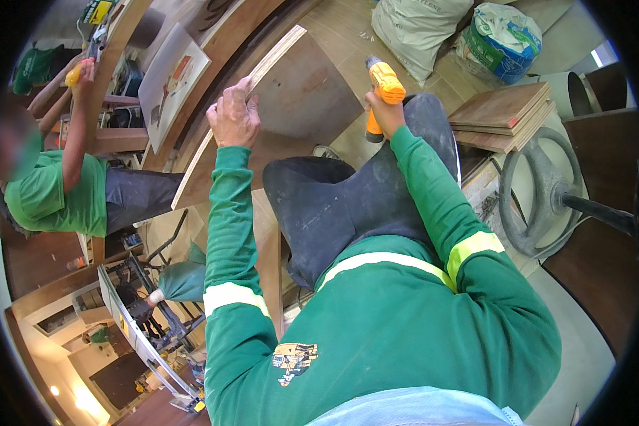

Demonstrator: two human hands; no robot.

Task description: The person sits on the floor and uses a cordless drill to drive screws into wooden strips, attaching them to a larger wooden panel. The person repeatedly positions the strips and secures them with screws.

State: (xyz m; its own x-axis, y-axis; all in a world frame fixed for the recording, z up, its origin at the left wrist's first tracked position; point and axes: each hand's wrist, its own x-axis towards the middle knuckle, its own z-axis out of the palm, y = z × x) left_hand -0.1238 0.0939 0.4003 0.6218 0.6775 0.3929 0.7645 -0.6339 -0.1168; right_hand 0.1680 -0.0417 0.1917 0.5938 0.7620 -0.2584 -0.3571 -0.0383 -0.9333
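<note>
At the top of my view, on the tiled floor, I see two big sacks side by side. The left one is a white sack (413, 25) with pale grey print. The right one is a sack (503, 39) in white with a wide green band and a blue part below, its top crumpled open. Just below them lies a stack of brown boards (508, 113), flat and squared. At the upper left a pale flat panel (172, 79) leans tilted, and it carries a small red and brown picture label near its middle.

The left hand (233, 117) is closed on the thin edge of a wooden board (298, 92); the fingers wrap over the edge and the thumb is on the near side. The board is brown on its face, with a light layered edge, and it stands tilted from the top centre down to the left, in front of my knees. The right hand (382, 110) is closed firmly around the handle of an orange drill (383, 89). The drill has a black lower part and it is held beside the right end of the board, above my dark trousers; I cannot tell if its tip touches the wood.

At the left a co-worker in a green shirt holds up a yellow tool (74, 73) against a wooden frame (113, 57).
</note>
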